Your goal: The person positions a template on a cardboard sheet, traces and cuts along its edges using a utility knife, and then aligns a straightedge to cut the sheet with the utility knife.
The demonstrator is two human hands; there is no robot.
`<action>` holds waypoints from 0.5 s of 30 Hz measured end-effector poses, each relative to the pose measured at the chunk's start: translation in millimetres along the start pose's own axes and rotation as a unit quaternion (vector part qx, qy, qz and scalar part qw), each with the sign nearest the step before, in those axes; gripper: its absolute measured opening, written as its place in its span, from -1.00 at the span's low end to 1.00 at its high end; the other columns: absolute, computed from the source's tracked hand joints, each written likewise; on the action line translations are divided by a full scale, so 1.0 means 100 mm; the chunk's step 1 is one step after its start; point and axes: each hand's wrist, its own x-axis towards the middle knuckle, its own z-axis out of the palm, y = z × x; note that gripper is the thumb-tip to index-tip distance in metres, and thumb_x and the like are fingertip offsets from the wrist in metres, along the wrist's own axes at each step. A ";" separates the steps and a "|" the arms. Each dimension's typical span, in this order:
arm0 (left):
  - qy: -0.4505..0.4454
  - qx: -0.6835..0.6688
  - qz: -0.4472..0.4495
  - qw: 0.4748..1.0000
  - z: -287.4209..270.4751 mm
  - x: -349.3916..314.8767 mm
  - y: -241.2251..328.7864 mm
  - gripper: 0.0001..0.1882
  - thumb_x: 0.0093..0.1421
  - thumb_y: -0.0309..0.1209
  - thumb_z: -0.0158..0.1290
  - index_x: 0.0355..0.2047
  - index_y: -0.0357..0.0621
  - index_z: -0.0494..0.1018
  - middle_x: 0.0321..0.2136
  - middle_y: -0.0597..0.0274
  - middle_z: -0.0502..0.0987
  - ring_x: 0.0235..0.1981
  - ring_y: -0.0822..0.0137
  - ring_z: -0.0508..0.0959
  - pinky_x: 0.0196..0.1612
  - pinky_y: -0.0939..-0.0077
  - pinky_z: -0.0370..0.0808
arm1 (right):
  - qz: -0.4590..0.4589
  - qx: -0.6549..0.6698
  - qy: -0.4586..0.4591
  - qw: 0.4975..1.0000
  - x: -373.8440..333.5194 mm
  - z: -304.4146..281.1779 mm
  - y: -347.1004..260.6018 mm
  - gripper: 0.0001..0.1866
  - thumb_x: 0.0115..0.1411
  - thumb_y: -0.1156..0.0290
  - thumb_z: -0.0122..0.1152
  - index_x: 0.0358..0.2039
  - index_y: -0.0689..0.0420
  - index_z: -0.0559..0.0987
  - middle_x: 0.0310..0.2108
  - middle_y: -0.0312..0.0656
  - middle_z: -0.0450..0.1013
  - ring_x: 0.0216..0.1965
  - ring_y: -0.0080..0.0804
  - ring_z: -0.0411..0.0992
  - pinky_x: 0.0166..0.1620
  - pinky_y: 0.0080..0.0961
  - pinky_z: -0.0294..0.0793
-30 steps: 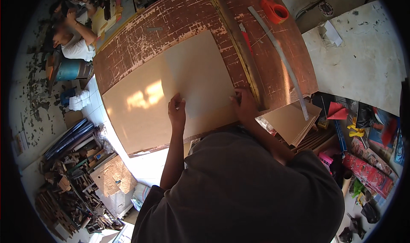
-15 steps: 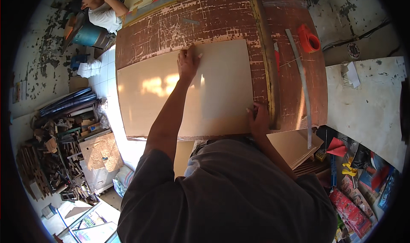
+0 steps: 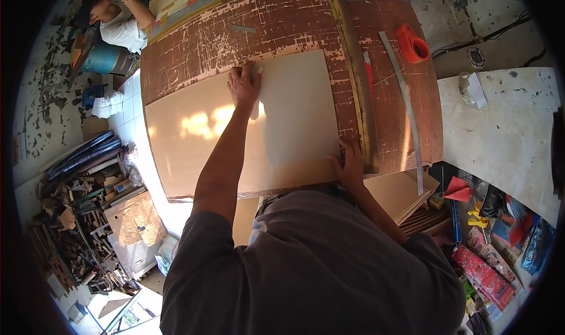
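A large tan sheet of board [image 3: 300, 111] lies flat on the scratched reddish-brown worktable [image 3: 282, 35] in front of me. My left hand [image 3: 243, 86] rests on the sheet at its far edge, fingers spread and lying flat. At the sheet's near right edge is my right hand [image 3: 351, 165], its thumb and fingers apart, touching the edge. Neither hand is wrapped round anything. Patches of sunlight fall on the left part of the sheet.
A long dark bar [image 3: 353, 70] crosses the table right of the sheet. Beyond it lie a metal strip [image 3: 406, 99] and an orange tape dispenser [image 3: 413, 45]. A small metal ruler [image 3: 243, 29] lies farther back. A person [image 3: 120, 26] sits at the far left. Scrap wood [image 3: 82, 223] is piled at left.
The whole view has shifted and turned slightly, so the table appears farther left. Both hands keep their places on the sheet. The other person's raised arm is a little differently placed in view.
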 end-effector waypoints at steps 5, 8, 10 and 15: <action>-0.007 0.010 0.001 1.000 -0.01 0.00 -0.01 -0.57 0.27 0.06 0.09 0.09 0.31 0.47 -0.06 0.09 0.42 0.04 -0.01 0.41 0.11 -0.02 0.35 | 0.011 0.002 -0.033 0.999 -0.03 -0.03 0.01 -0.42 0.19 0.21 0.35 0.15 0.21 0.43 -0.09 0.02 0.37 -0.12 -0.03 0.42 -0.07 -0.15 0.43; -0.013 0.025 -0.009 1.000 -0.01 0.01 0.01 -0.57 0.27 0.07 0.08 0.10 0.30 0.47 -0.05 0.09 0.41 0.04 -0.01 0.40 0.12 0.00 0.34 | -0.012 -0.025 -0.019 0.999 -0.02 -0.02 0.02 -0.41 0.18 0.24 0.38 0.16 0.22 0.43 -0.09 -0.02 0.38 -0.16 -0.14 0.45 -0.13 -0.28 0.51; -0.019 0.019 -0.017 0.999 -0.02 0.01 -0.02 -0.55 0.27 0.08 0.07 0.11 0.30 0.47 -0.05 0.09 0.41 0.04 -0.01 0.40 0.12 0.00 0.33 | -0.024 -0.026 -0.004 0.999 -0.01 -0.01 0.01 -0.42 0.19 0.26 0.37 0.16 0.21 0.43 -0.09 -0.03 0.38 -0.16 -0.16 0.45 -0.13 -0.30 0.52; -0.040 0.003 -0.023 0.999 -0.05 -0.01 -0.01 -0.52 0.26 0.11 0.08 0.12 0.29 0.46 -0.04 0.10 0.41 0.05 -0.02 0.39 0.12 0.00 0.33 | 0.005 0.005 -0.012 1.000 -0.02 -0.02 0.00 -0.43 0.19 0.29 0.37 0.16 0.20 0.43 -0.11 -0.05 0.37 -0.18 -0.19 0.45 -0.16 -0.35 0.52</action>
